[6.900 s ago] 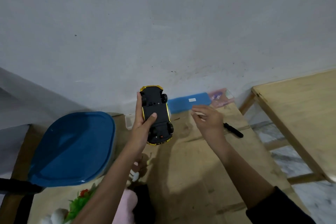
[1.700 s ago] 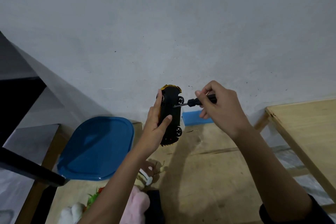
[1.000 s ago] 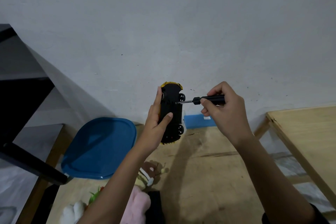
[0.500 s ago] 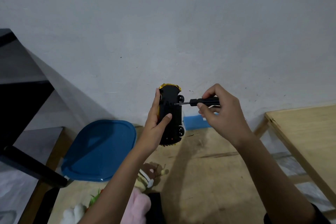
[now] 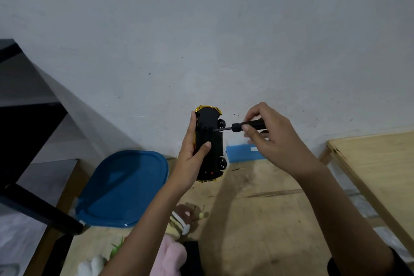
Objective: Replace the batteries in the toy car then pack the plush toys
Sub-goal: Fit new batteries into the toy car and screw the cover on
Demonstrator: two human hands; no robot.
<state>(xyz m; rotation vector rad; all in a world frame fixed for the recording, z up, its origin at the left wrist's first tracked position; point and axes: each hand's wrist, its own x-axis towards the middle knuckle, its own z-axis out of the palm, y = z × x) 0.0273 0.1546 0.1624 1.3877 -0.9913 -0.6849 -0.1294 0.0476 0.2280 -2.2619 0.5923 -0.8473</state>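
My left hand [image 5: 192, 154] grips a yellow toy car [image 5: 211, 141] upright in the air, its black underside turned toward me. My right hand [image 5: 272, 139] pinches the black handle of a small screwdriver [image 5: 240, 126], held level, with the metal tip touching the car's underside near the upper wheel. Several plush toys [image 5: 177, 251], pink, white and green among them, lie on the wooden table [image 5: 257, 219] at the bottom, partly hidden by my left forearm.
A blue plastic lid [image 5: 125, 188] on a container sits at the table's left. A blue box [image 5: 242, 152] lies against the wall behind the car. A second wooden table [image 5: 380, 168] stands to the right. Dark furniture [image 5: 26, 141] fills the left edge.
My right hand fetched the screwdriver from the table and brought it to the car. Over the last second the tip has stayed at the underside while my fingers shifted on the handle.
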